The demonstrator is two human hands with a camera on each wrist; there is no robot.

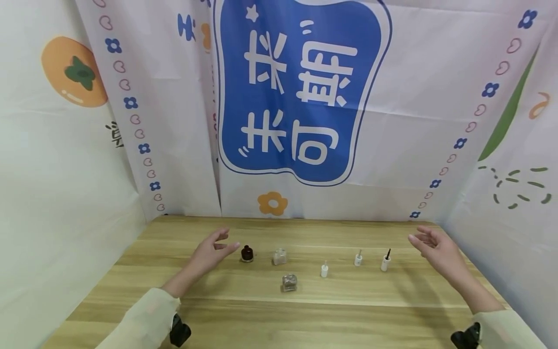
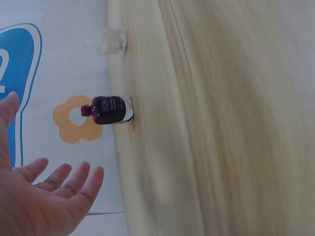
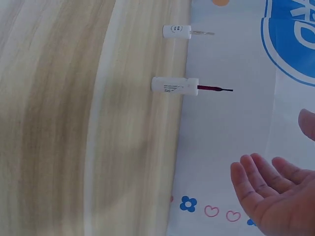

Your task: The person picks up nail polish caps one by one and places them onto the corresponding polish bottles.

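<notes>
My left hand (image 1: pixel 212 251) hovers with spread, relaxed fingers just left of a dark red nail polish bottle (image 1: pixel 247 254). That bottle (image 2: pixel 109 109) stands upright without its cap in the left wrist view. Two clear nail polish bottles, one farther back (image 1: pixel 280 257) and one nearer (image 1: pixel 289 282), stand to its right. Three white caps stand with their brushes pointing up: a near one (image 1: pixel 324 270), a middle one (image 1: pixel 358 259) and a larger one with a dark red brush (image 1: pixel 385 261). Right of the larger cap (image 3: pixel 174 86), my right hand (image 1: pixel 438 252) is held up, fingers loosely bent and holding nothing.
The wooden table (image 1: pixel 244 320) runs back to a printed cloth (image 1: pixel 405 160) hanging behind it. More cloth hangs at the left (image 1: pixel 56 194) and right (image 1: pixel 519 242) sides. A black strap device (image 1: pixel 179 330) sits on the left wrist.
</notes>
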